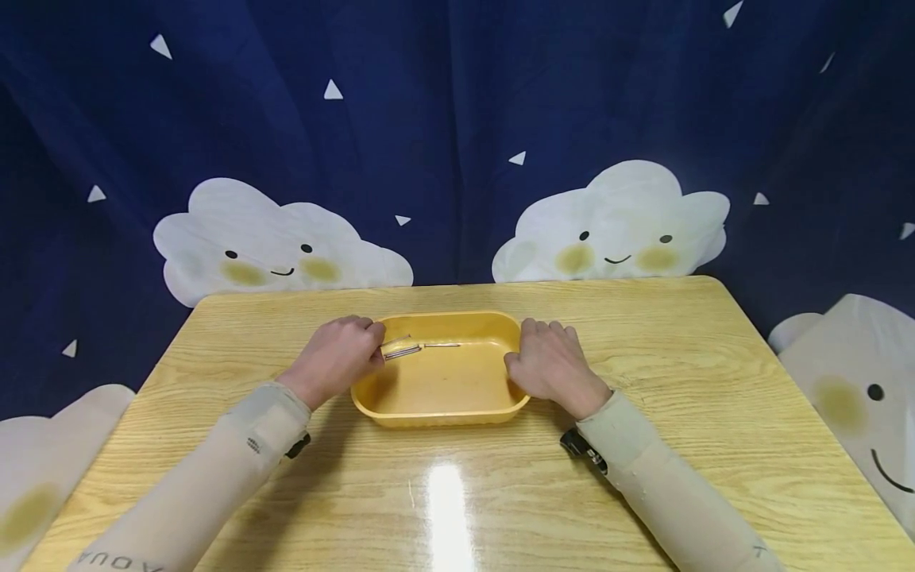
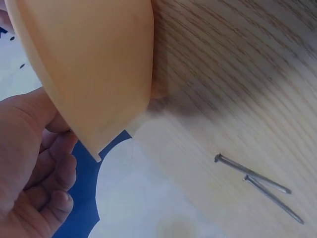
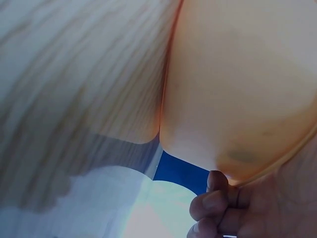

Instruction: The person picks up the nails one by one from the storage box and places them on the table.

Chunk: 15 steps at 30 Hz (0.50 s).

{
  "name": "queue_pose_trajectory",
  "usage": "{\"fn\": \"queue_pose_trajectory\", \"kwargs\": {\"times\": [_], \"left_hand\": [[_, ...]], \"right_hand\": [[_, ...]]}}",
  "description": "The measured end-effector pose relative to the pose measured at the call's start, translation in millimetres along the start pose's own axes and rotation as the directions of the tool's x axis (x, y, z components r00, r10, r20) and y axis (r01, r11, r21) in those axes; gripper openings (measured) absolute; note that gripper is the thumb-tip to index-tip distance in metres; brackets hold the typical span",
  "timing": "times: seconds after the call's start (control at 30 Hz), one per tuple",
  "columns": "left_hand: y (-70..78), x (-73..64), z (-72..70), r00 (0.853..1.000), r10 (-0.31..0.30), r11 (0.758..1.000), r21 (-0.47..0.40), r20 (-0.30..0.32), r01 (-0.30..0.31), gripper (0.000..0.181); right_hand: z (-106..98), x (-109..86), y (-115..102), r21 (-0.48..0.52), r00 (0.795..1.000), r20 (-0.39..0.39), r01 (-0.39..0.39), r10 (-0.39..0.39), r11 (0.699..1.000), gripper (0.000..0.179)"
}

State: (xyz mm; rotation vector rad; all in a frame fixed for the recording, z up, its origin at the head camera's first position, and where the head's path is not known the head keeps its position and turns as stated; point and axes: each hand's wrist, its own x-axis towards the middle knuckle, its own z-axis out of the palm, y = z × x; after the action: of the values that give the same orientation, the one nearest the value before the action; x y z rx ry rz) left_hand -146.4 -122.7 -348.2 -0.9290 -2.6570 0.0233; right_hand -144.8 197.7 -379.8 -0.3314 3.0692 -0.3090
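Note:
A shallow yellow plastic tray (image 1: pixel 443 385) with rounded corners sits between both hands over the wooden table. My left hand (image 1: pixel 343 353) grips its left rim, and my right hand (image 1: pixel 552 361) holds the opposite rim. Several thin metal nails (image 1: pixel 403 352) lie inside, toward the back left of the tray. In the left wrist view, two nails (image 2: pixel 253 173) rest on the wood beside the tray's outer wall (image 2: pixel 99 64). Curled fingers (image 3: pixel 210 201) show at the tray's edge in the right wrist view.
The pale wooden table (image 1: pixel 643 342) reaches back to a dark blue curtain (image 1: pixel 457 119) printed with white clouds and small triangles. Light reflects in a bright patch (image 1: pixel 448 516) near the front.

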Motion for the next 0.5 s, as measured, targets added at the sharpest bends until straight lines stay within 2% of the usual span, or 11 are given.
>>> {"fn": "queue_pose_trajectory", "kwargs": {"times": [0.27, 0.5], "left_hand": [[-6.1, -3.4, -2.4, 0.999, -0.009, 1.000, 0.002, -0.042, 0.009, 0.011], [-10.4, -7.4, -6.5, 0.999, -0.027, 1.000, -0.002, -0.035, 0.027, 0.010]], "right_hand": [[0.8, 0.6, 0.7, 0.000, 1.000, -0.007, 0.008, -0.008, 1.000, 0.026], [1.2, 1.7, 0.6, 0.003, 1.000, -0.010, 0.005, -0.005, 1.000, 0.026]]}}
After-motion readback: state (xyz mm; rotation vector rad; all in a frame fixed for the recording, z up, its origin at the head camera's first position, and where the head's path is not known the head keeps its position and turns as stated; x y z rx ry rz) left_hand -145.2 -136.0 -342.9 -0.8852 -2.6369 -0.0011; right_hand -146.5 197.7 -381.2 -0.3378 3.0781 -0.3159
